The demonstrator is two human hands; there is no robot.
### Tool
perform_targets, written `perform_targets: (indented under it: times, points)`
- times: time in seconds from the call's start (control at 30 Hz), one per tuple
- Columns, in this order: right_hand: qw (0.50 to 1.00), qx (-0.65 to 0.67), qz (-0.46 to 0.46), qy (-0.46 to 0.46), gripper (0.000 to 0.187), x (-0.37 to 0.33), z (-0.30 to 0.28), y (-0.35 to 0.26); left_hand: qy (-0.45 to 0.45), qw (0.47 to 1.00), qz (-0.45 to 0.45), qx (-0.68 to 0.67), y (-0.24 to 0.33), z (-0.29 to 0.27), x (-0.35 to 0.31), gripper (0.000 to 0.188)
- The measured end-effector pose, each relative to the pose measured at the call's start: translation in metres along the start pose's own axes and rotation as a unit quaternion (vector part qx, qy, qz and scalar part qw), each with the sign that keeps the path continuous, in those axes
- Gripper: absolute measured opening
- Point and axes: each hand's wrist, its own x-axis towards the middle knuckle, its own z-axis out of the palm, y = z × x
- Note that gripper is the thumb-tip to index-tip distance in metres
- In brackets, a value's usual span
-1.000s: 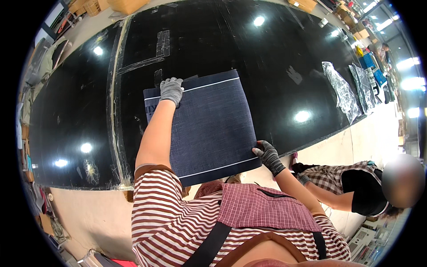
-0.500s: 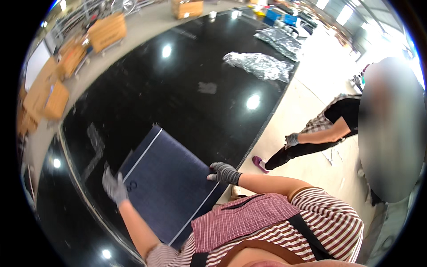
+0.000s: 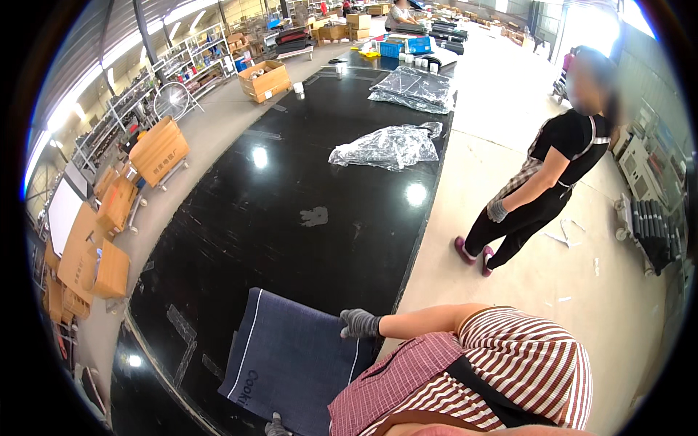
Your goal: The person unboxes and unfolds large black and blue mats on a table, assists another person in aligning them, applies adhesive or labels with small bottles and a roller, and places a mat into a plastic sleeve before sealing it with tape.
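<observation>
Fingers of my left hand (image 3: 276,426) show at the mat's near edge; I cannot tell whether they grip. The navy mat (image 3: 291,356) lies on the black desk (image 3: 240,232). My gloved right hand (image 3: 360,324) curls its fingers at the far right edge, pinching or not I cannot tell. Beyond lies crumpled plastic (image 3: 392,147), then blue bins (image 3: 392,49).

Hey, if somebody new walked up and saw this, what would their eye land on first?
The long, glossy black table would probably catch the eye first, stretching from the foreground far up the view. Near its right side gleams a crumpled sheet of clear plastic. At the bottom of the view is a dark blue, woven-looking rectangular mat with white stripes, the person's right grip in a grey striped glove near its upper right corner.
</observation>
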Motion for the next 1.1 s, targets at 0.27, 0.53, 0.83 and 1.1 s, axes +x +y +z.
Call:
perform_targets:
  times: [0.27,0.53,0.83,1.1]
  points:
    - [0.989,0.026,0.007,0.147,0.061,0.062,-0.12,0.139,0.007,0.978,0.191,0.079,0.121,0.166,-0.05,0.053]
    - [0.99,-0.05,-0.128,-0.037,0.065,0.025,-0.176,0.139,0.085,0.957,0.134,0.243,0.02,0.144,-0.004,0.05]
    - [0.974,-0.082,-0.183,-0.106,0.061,0.052,-0.198,0.183,0.049,0.934,0.043,0.351,0.119,0.21,-0.084,0.052]
    - [0.912,0.39,-0.024,-0.127,0.053,0.083,-0.287,0.19,-0.146,0.923,0.335,0.123,0.294,0.349,-0.238,0.033]
